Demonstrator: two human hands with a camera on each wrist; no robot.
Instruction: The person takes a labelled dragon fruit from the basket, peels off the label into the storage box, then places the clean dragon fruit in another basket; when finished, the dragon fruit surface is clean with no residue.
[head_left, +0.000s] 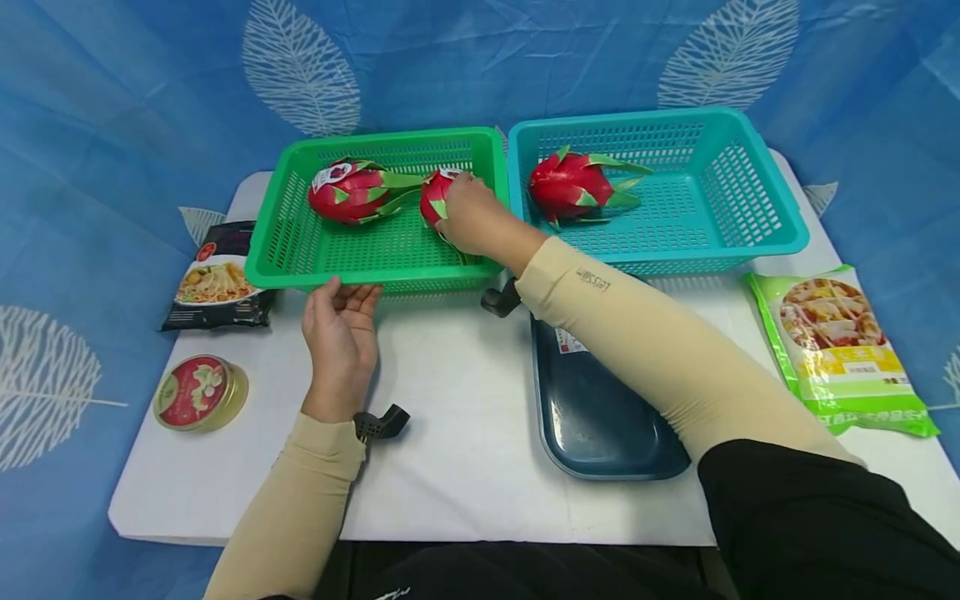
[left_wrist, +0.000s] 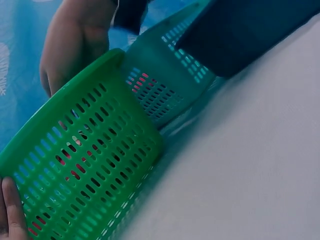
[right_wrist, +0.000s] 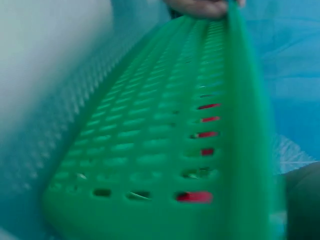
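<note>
Inside the green basket (head_left: 375,279), my right hand (head_left: 476,217) grips a red dragon fruit (head_left: 433,198) near the basket's right end, covering part of the fruit. Another dragon fruit (head_left: 348,193), bearing a white label, lies to its left. My left hand (head_left: 341,346) holds the basket's front rim, palm turned up; its fingers (left_wrist: 14,210) show against the slotted side in the left wrist view. A third dragon fruit (head_left: 573,185) sits in the left part of the teal basket (head_left: 750,250). In the right wrist view, red skin shows through the slots of the green basket (right_wrist: 150,160).
A dark blue tray (head_left: 600,442) lies under my right forearm. At the left are a black noodle packet (head_left: 217,279) and a round tin with a red lid (head_left: 198,392). A green food bag (head_left: 843,350) lies at the right. Blue leaf-patterned cloth surrounds the white table (head_left: 450,467).
</note>
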